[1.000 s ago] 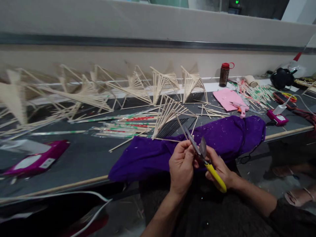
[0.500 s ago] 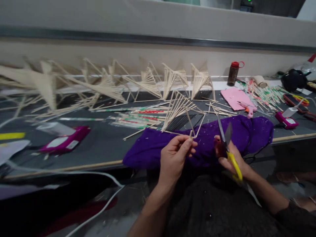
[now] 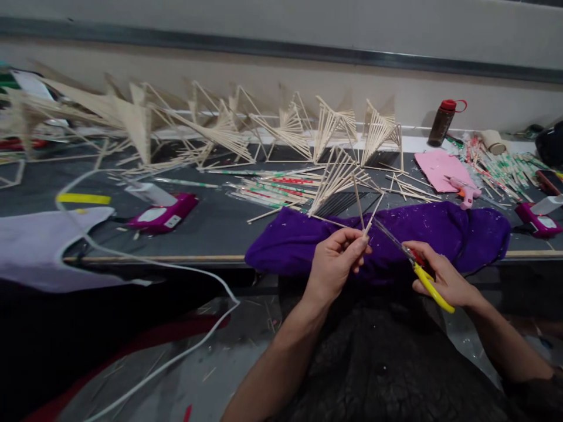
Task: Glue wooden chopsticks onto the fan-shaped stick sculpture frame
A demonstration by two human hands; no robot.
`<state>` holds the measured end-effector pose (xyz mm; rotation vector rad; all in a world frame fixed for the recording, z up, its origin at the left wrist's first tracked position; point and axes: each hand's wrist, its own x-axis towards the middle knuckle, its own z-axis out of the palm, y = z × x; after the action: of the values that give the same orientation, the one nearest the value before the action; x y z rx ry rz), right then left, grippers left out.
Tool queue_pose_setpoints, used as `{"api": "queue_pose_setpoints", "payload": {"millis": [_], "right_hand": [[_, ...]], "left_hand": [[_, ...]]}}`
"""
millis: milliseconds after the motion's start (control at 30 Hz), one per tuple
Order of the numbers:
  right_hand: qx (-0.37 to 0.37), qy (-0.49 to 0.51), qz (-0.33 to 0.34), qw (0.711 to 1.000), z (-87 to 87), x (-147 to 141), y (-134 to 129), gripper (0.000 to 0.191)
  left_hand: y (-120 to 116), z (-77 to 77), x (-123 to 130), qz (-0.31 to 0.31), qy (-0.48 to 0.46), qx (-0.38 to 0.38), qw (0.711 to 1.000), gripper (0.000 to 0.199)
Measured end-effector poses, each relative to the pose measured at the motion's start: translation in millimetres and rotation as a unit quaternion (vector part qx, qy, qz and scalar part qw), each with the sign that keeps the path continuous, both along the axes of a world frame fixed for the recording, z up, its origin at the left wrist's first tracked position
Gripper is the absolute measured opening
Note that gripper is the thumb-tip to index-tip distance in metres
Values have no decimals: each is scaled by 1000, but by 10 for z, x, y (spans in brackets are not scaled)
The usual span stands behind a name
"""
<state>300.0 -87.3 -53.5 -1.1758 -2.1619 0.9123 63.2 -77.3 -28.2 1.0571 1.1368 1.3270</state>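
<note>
One stick [image 3: 368,226] is being pinched by the left grip [image 3: 336,258] near the purple cloth [image 3: 440,230], the right grip [image 3: 444,276] clasping scissors [image 3: 434,289].

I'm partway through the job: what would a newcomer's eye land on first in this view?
Probably the purple cloth, bunched along the front edge of the dark table. Just in front of it, the right hand holds yellow-handled scissors while the left hand pinches a thin wooden stick. Behind, a row of twisted stick structures stands along the back, near the wall.
</note>
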Motion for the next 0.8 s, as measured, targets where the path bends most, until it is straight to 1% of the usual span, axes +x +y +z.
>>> {"api": "queue_pose_setpoints", "payload": {"millis": [133, 267, 400, 533, 667, 800], "right_hand": [[-18, -47, 8, 999, 65, -60, -31, 68], [-21, -55, 21, 998, 104, -114, -48, 71], [-15, -66, 49, 996, 74, -100, -39, 71], [-1, -64, 74, 995, 17, -66, -26, 70], [-15, -74, 72, 995, -9, -89, -38, 59], [-4, -58, 59, 997, -56, -126, -57, 44]], "left_hand": [[-27, 21, -19, -3, 43, 18, 999, 19], [-66, 68, -56, -37, 89, 18, 995, 13], [-85, 87, -86, -61, 115, 0, 992, 10], [-92, 67, -72, -75, 115, -31, 990, 8], [-92, 29, -36, -75, 106, -45, 990, 9], [-96, 8, -22, -84, 87, -44, 992, 8]]}}
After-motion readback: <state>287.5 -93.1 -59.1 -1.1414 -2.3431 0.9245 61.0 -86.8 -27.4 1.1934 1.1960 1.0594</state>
